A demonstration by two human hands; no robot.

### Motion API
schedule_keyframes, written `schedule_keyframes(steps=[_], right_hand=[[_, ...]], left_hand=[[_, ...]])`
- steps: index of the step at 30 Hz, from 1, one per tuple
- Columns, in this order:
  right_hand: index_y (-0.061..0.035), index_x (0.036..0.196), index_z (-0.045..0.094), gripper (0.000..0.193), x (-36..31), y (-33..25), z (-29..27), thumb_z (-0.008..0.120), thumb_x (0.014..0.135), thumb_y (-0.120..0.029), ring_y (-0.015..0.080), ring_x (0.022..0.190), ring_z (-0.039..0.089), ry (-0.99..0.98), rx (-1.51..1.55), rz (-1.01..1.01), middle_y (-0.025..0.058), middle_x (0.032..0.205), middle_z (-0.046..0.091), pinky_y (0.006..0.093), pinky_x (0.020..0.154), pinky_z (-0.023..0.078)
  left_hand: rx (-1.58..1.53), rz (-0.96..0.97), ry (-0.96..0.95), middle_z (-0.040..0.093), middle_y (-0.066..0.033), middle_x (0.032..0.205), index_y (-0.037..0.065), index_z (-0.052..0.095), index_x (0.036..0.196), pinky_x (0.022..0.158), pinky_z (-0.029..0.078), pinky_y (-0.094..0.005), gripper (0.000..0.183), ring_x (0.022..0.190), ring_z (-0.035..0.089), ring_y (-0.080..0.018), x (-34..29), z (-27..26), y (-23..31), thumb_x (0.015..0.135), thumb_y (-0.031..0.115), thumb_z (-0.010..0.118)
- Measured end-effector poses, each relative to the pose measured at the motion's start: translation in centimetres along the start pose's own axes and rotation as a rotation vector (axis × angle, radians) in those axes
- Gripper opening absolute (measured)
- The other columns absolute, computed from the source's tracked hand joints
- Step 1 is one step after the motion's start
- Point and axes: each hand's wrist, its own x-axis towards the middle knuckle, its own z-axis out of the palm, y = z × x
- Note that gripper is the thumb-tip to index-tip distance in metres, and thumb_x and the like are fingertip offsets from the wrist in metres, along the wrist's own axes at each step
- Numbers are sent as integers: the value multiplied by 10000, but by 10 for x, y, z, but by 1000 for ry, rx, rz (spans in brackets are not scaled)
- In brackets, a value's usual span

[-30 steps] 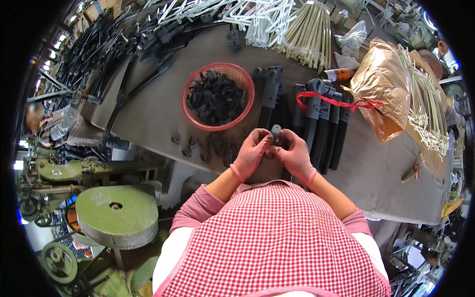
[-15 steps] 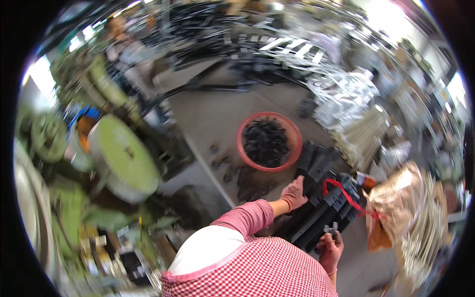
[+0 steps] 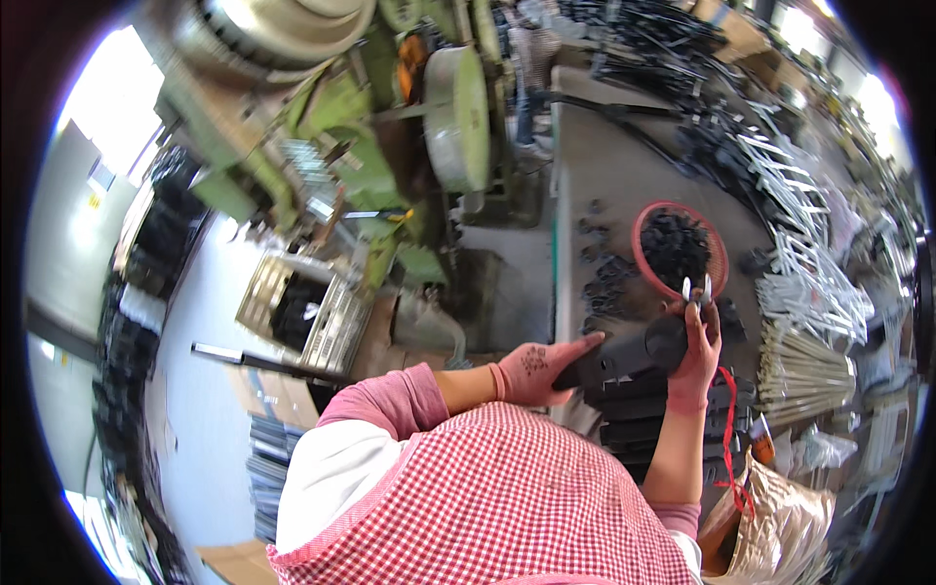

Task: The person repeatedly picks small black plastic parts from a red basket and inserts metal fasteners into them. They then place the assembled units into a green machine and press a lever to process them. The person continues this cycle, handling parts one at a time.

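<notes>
A black tube-like part [image 3: 626,359] lies level in front of me, above a stack of similar black parts [image 3: 634,429]. My left hand [image 3: 534,372], in a pinkish glove with dark print, grips its left end between thumb and fingers. At the part's rounded right end, my right hand [image 3: 698,356] is raised and closed, pinching a small shiny metal clip [image 3: 695,292] with two upright prongs. Whether the right palm also touches the black part, I cannot tell. Beyond the right hand, a red plastic basket [image 3: 638,255] holds many small black pieces.
Loose black pieces [image 3: 606,278] litter the table by the basket. A red ribbon [image 3: 728,419] and a brown-wrapped bundle [image 3: 780,507] sit at right, near pale rods [image 3: 795,375]. Green machinery [image 3: 458,122] stands at left, above a crate [image 3: 336,327].
My view has swung left. The left hand now grips a black part that is lifted off the stack. My right hand, still with the clip, has come to the part's right end.
</notes>
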Motion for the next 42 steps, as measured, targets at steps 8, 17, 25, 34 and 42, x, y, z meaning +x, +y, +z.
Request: schedule_keyframes(steps=[8, 17, 25, 34, 42], right_hand=[[-102, 1008, 629, 137, -41, 68, 62, 590, 955, -222, 85, 583, 447, 84, -5, 526, -16, 747, 523, 230, 495, 347], [-35, 927, 494, 201, -97, 145, 180, 559, 992, -214, 83, 616, 362, -161, 704, 1409, 16, 815, 436, 202, 520, 353], [-15, 934, 623, 342, -121, 198, 284, 661, 960, -354, 92, 614, 534, -393, -47, 1010, 18, 755, 584, 235, 566, 479], [-49, 946, 643, 146, -124, 282, 375, 750, 888, -131, 113, 755, 644, -323, 58, 849, 13, 823, 652, 260, 700, 553], [-151, 1041, 611, 93, -93, 354, 420, 640, 959, -119, 165, 960, 655, -594, 407, 743, -13, 1025, 663, 374, 886, 541]], left_hand=[[147, -388, 438, 642, -228, 1101, 48, 361, 1416, 843, 528, -451, 758, 997, 647, -396, -86, -50, -29, 762, 235, 695], [176, -507, 540, 648, -254, 1067, 25, 372, 1379, 781, 544, -439, 754, 943, 665, -409, -166, -85, -72, 753, 218, 745], [140, -489, 549, 642, -233, 1088, -8, 349, 1381, 796, 537, -440, 771, 960, 658, -400, -245, -149, -119, 760, 220, 745], [95, -516, 570, 646, -271, 1003, 1, 342, 1378, 762, 532, -467, 785, 898, 657, -450, -295, -221, -180, 735, 166, 761], [302, -624, 543, 609, -260, 1113, -33, 346, 1298, 802, 530, -448, 727, 990, 644, -413, -298, -271, -195, 732, 211, 731]])
